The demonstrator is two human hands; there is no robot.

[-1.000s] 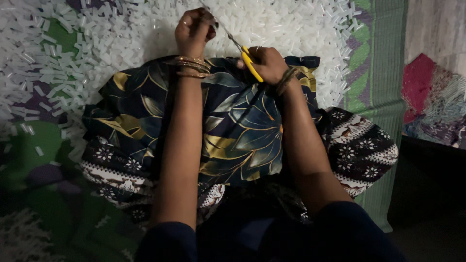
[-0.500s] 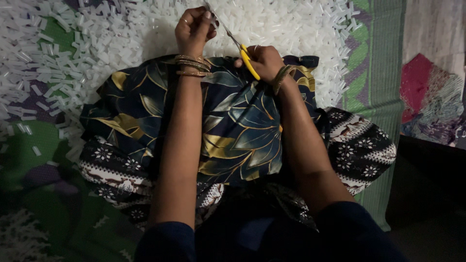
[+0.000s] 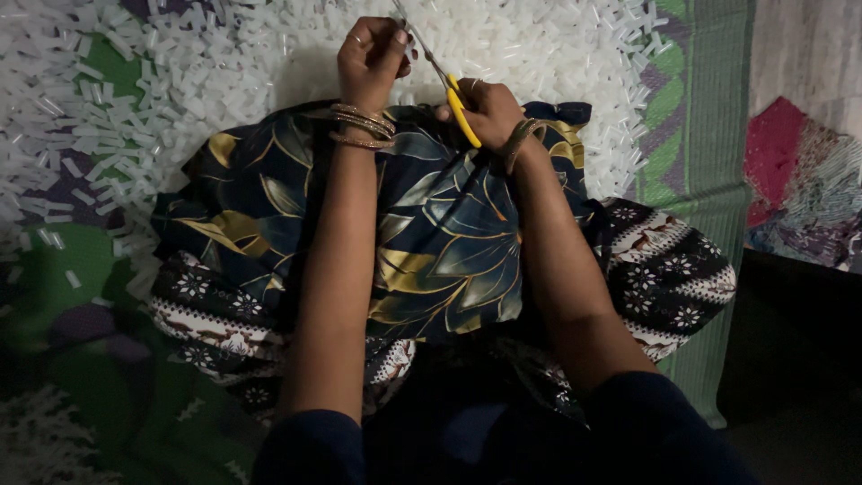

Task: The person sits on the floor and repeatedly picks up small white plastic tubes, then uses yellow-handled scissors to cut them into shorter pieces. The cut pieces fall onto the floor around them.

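Head view: right hand [image 3: 489, 110] grips yellow-handled scissors [image 3: 442, 79], fingers closed through the handles, blades pointing up-left toward the left hand [image 3: 370, 54]. Left hand is pinched shut just beside the blades (what it pinches is too small to tell). Both hands sit above a leaf-print cloth [image 3: 431, 242], at the edge of a pile of white pieces [image 3: 224, 63].

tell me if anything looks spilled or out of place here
The small white plastic pieces are strewn widely over the green mat, some stray ones lying apart at the left. It looks more like a loose work heap than an accident. The right hand holds yellow-handled scissors by the left hand.
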